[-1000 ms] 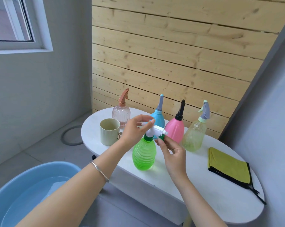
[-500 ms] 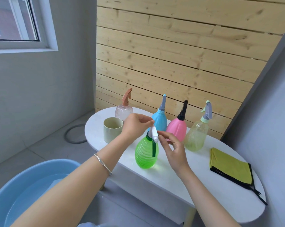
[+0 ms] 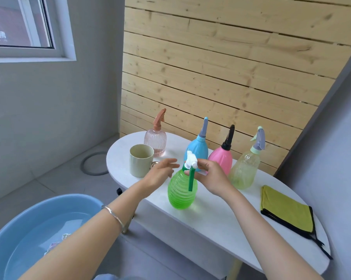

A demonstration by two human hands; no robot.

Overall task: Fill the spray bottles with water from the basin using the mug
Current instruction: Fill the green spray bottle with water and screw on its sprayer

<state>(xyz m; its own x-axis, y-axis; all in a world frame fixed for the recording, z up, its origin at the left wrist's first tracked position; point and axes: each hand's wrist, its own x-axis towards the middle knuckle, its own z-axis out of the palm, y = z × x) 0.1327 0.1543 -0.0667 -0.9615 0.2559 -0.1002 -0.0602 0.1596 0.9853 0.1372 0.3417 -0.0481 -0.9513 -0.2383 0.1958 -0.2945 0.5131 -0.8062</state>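
At seven o'clock in the view, the round blue plastic basin (image 3: 39,229) sits on the floor holding shallow water. The white oval bench (image 3: 221,225) runs from ten o'clock down to four o'clock. A folded yellow-green cloth with black trim (image 3: 285,211) lies on its four o'clock end, well apart from the bottles.

The ribbed translucent green plastic spray bottle (image 3: 180,190) stands upright near the front edge of the bench, at the centre of the view. Behind it is a row of four. The cloudy yellowish clear bottle with a grey trigger (image 3: 244,170) is at two o'clock from it. The opaque pink bottle with a black nozzle (image 3: 223,160) and the opaque blue bottle with a grey nozzle (image 3: 196,150) are around one and twelve. The fluted pale-pink clear bottle with a terracotta trigger (image 3: 155,142) is at eleven. The pale green ceramic mug (image 3: 141,160) stands upright at ten o'clock, just beside the fluted bottle, and looks dry inside.

The left hand (image 3: 160,174) hovers at nine o'clock of the green bottle's neck, fingers spread and relaxed, gripping nothing. The right hand (image 3: 213,176) pinches the white spray head with a green trigger (image 3: 191,161) at the neck.

The task looks barely begun. Every bottle has its head on, no water shows in the clear ones, and the opaque ones cannot be read. The mug has not been dipped. Opening the green bottle seems to be the step in hand. Scooping, pouring and recapping all five appear to be left.
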